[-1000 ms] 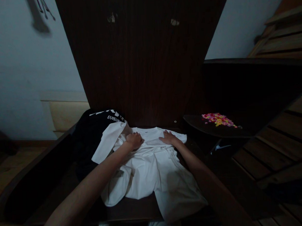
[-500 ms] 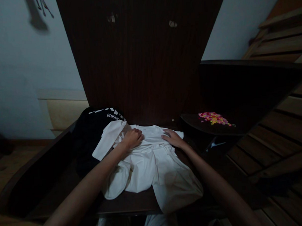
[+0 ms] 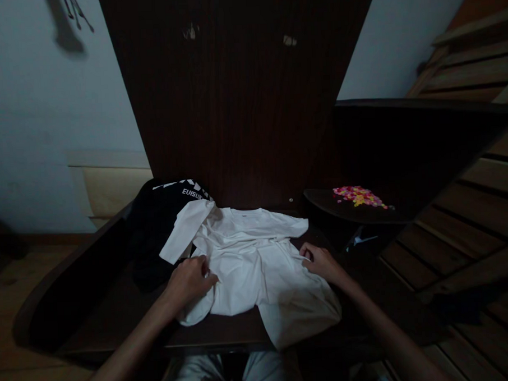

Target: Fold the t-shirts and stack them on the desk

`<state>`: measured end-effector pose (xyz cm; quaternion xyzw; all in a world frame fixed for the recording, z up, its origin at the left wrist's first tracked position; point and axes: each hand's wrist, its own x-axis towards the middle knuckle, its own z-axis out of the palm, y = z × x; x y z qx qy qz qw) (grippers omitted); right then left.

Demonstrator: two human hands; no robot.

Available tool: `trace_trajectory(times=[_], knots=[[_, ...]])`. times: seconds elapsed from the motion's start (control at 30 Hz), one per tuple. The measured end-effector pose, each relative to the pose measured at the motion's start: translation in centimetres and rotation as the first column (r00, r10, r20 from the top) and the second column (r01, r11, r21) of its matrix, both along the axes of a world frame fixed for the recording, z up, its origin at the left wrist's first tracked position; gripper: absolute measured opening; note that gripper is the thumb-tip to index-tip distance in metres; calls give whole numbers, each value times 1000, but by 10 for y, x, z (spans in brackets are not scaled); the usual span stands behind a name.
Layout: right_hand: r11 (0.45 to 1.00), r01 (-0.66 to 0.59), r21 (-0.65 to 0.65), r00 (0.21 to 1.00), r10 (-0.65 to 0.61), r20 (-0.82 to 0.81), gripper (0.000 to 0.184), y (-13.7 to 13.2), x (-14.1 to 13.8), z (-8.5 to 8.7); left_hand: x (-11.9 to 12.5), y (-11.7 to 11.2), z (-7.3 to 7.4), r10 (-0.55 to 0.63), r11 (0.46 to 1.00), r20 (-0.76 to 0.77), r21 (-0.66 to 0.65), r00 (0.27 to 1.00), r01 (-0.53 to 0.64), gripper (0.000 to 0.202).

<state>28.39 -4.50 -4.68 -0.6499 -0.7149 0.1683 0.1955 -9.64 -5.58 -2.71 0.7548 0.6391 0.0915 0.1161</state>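
A white T-shirt lies spread on a dark wooden table, collar toward the far edge and hem hanging over the near edge. My left hand rests on the shirt's left side, fingers curled and pinching the cloth. At the shirt's right edge, my right hand has its fingers bent round the fabric. One sleeve sticks out to the upper left.
A black garment with white lettering lies at the table's back left, partly under the white sleeve. A dark plate with small pink and yellow pieces sits at the right. A dark wooden panel stands behind; wooden slats run along the right.
Both hands have drawn back from the shirt's chest near the collar to its left and right sides, lower down. They now grip the cloth instead of pressing flat.
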Motion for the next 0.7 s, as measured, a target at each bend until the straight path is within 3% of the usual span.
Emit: trace_trajectory(times=[0.13,0.23,0.33,0.43,0.53,0.63,0.7], knots=[[982,169,84,985,-166,-44,12,-3,27,3,-23,2,-2,-32,999,237,-31,971,40,14],[945,295,141,954,-284,-91,17,-4,47,5,-42,0,4,-28,997,508,-42,861,57,16],[939,336,74,938,-327,-117,18,-4,61,1,-58,0,10,-4,999,645,-28,764,28,15],[963,268,-36,956,-270,-117,18,-5,66,-5,-65,1,12,-24,999,629,35,777,2,14],[982,185,-19,975,-186,-123,21,-7,61,-5,-64,3,12,13,984,516,147,856,-104,22],[990,128,57,988,-122,-93,27,-8,47,1,-59,6,12,82,908,396,349,914,-233,32],[991,89,96,995,-85,-43,25,-7,36,6,-56,10,11,66,843,298,494,952,-213,40]])
